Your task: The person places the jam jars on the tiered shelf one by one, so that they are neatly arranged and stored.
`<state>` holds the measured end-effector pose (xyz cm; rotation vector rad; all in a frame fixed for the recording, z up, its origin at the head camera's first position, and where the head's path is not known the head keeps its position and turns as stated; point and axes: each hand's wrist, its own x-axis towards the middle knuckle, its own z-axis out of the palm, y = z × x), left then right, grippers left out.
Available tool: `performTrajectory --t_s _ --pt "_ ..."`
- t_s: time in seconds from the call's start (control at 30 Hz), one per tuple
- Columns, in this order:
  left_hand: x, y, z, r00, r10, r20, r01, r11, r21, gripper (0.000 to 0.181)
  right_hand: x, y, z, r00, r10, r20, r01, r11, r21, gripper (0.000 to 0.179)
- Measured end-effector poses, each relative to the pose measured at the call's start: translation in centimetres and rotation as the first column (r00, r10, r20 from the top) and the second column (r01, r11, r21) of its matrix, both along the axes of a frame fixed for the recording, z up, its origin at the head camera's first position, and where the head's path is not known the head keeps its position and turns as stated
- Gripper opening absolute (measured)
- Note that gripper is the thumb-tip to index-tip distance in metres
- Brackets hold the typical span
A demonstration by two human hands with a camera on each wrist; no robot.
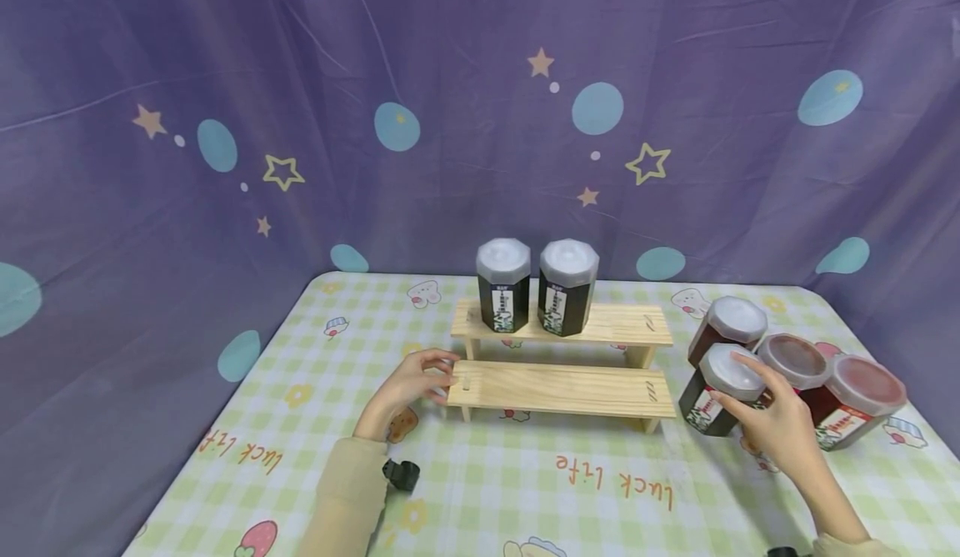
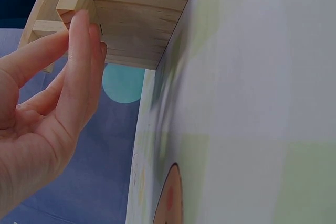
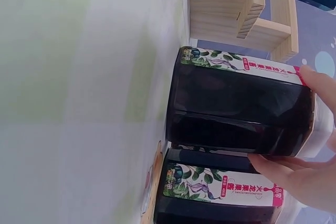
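Observation:
My right hand [image 1: 780, 424] grips a dark jam jar [image 1: 708, 411] near its pale lid, right of a two-step wooden rack [image 1: 555, 386]. In the right wrist view, the thumb and fingers straddle the upper part of this jam jar [image 3: 241, 106], which has a white and pink label. The jar appears upright, on or just over the tablecloth. At the rack's left end, my left hand [image 1: 412, 382] touches the lower step with its fingertips; in the left wrist view, its fingers [image 2: 79, 61] extend to the corner of the board.
Two dark jars with pale lids, a left jar [image 1: 504, 286] and a right jar [image 1: 567, 290], stand on the upper step. Beside the held jar are a pale-lidded jar [image 1: 727, 328] and two reddish-topped jars [image 1: 795, 361]. A checked tablecloth [image 1: 525, 499] covers the table; a purple curtain [image 1: 480, 190] hangs behind.

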<state>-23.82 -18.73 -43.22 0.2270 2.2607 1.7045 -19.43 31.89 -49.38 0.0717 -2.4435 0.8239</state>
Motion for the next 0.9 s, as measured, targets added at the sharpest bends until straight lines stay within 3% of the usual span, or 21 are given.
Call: performTrajectory --t_s 0.4,0.67,0.9 --pt "-0.06 -0.04 0.03 1.000 -0.013 -0.002 0.013 1.000 0.009 0.038 -0.33 -0.12 -0.67 0.994 -0.046 -0.100 0.045 0.999 -0.012 0.070" --pt "-0.03 -0.10 -0.07 1.000 -0.016 -0.001 0.016 1.000 0.016 0.037 -0.12 -0.34 -0.31 0.991 -0.113 -0.070 0.111 0.993 -0.029 0.067" --pt "-0.06 -0.07 -0.11 1.000 -0.006 0.004 0.006 1.000 0.012 0.037 -0.65 0.20 -0.58 0.984 -0.125 -0.130 0.120 0.992 -0.045 0.068"
